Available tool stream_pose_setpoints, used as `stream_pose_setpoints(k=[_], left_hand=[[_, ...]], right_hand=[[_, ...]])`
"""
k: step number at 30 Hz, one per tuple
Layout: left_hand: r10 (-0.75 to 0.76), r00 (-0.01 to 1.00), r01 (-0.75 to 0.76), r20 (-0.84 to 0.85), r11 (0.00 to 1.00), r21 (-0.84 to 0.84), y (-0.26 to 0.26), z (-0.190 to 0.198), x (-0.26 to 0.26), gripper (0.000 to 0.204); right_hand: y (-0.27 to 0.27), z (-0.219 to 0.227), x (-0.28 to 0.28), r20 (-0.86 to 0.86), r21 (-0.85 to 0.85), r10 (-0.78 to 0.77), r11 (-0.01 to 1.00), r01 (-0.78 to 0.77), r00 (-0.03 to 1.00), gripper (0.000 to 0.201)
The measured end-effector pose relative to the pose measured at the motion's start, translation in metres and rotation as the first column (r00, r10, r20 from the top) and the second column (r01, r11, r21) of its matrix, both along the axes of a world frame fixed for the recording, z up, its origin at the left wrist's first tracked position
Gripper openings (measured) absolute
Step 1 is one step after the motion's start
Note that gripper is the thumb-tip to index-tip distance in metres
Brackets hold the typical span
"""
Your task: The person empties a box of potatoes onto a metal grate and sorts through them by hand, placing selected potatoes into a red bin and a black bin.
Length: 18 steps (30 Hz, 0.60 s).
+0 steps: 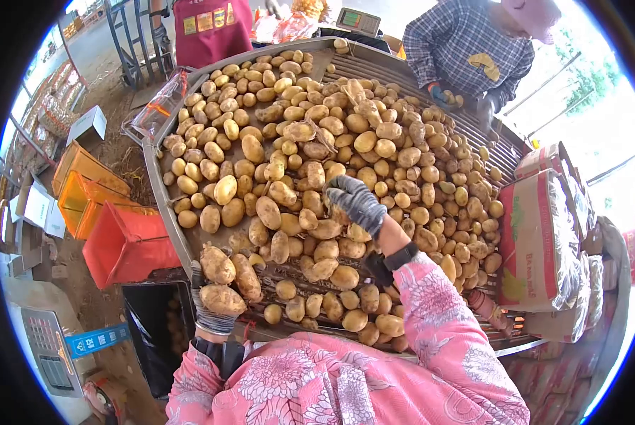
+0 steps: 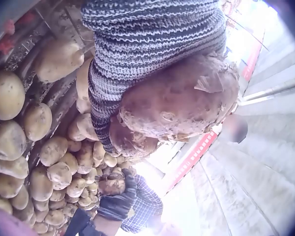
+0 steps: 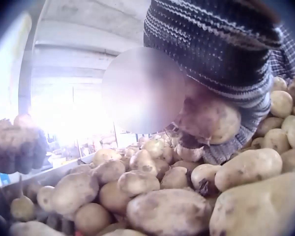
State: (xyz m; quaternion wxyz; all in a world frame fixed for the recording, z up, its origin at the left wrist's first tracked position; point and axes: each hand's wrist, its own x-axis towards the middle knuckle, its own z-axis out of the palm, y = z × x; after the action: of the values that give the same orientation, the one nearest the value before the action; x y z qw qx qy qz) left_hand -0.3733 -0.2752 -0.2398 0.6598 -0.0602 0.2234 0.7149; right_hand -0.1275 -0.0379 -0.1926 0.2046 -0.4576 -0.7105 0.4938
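Note:
My gloved left hand point(image 1: 210, 320) holds large, dirt-flecked potatoes point(image 1: 223, 300) at the near left edge of the sorting table point(image 1: 163, 205). In the left wrist view, the striped knit glove point(image 2: 152, 54) curls round a big rough potato point(image 2: 182, 101) with flaking skin, another beneath it. Over the middle of the heap is my gloved right hand point(image 1: 360, 204). The right wrist view shows its fingers curled round a potato point(image 3: 211, 120), just above other potatoes point(image 3: 169, 211). Loose potatoes point(image 1: 331, 307) lie on the slats between my hands and my body.
Across the table, a person in a checked shirt point(image 1: 459, 42) handles potatoes; another wears a maroon apron point(image 1: 211, 32). Stacked cartons point(image 1: 533, 241) stand right. A red bag point(image 1: 129, 248), an orange crate point(image 1: 83, 202) and a black bin point(image 1: 147, 333) stand left, near a scale point(image 1: 48, 347).

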Motion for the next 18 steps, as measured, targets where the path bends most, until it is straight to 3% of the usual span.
stream_pose_setpoints(k=[1,2,4,6,8,9,11,12,15,16,18], left_hand=[[0.008,1.0,-0.007,0.012,1.0,-0.014,-0.001,0.001,0.002,0.051],[0.013,1.0,-0.013,0.012,1.0,-0.012,0.0,0.001,0.003,0.051],[0.021,1.0,-0.021,0.001,1.0,-0.002,0.0,0.001,0.004,0.05],[0.035,0.999,-0.035,-0.014,0.999,-0.009,0.001,0.005,0.005,0.051],[0.013,1.0,-0.013,-0.016,1.0,-0.001,0.003,0.003,0.004,0.053],[0.02,1.0,-0.02,0.0,1.0,0.002,0.004,0.003,0.003,0.055],[0.006,1.0,-0.006,-0.011,1.0,0.026,0.005,0.005,0.002,0.057],[-0.006,1.0,0.007,-0.021,0.999,0.048,0.004,0.007,0.001,0.059],[-0.027,0.999,0.025,0.022,0.996,0.081,0.003,0.016,0.002,0.061],[-0.022,0.999,0.02,0.025,0.997,0.081,0.002,0.015,0.001,0.061],[-0.03,1.0,0.03,0.0,0.996,0.085,0.001,0.013,-0.001,0.063]], right_hand=[[0.013,-0.009,-0.005,0.187,0.154,-0.039,0.988,0.01,0.982,0.024],[0.018,0.002,-0.013,0.188,0.156,-0.034,0.988,0.004,0.982,0.024],[0.023,0.029,-0.03,0.44,0.373,-0.174,0.928,-0.003,0.881,0.022],[0.047,0.021,-0.042,0.539,0.497,-0.186,0.858,-0.132,0.822,0.02],[0.059,0.02,-0.058,0.675,0.469,-0.137,0.838,-0.278,0.725,0.027],[0.061,0.019,-0.063,0.674,0.469,-0.137,0.839,-0.277,0.726,0.027],[0.061,0.025,-0.076,0.803,0.322,-0.069,0.886,-0.334,0.592,0.046],[0.06,0.028,-0.082,0.803,0.319,-0.061,0.885,-0.34,0.593,0.046],[0.063,0.028,-0.094,0.84,0.323,-0.119,0.893,-0.313,0.529,0.077],[0.07,0.031,-0.095,0.842,0.322,-0.116,0.892,-0.318,0.527,0.077],[0.079,0.043,-0.097,0.901,0.063,0.082,0.947,-0.314,0.426,0.08]])
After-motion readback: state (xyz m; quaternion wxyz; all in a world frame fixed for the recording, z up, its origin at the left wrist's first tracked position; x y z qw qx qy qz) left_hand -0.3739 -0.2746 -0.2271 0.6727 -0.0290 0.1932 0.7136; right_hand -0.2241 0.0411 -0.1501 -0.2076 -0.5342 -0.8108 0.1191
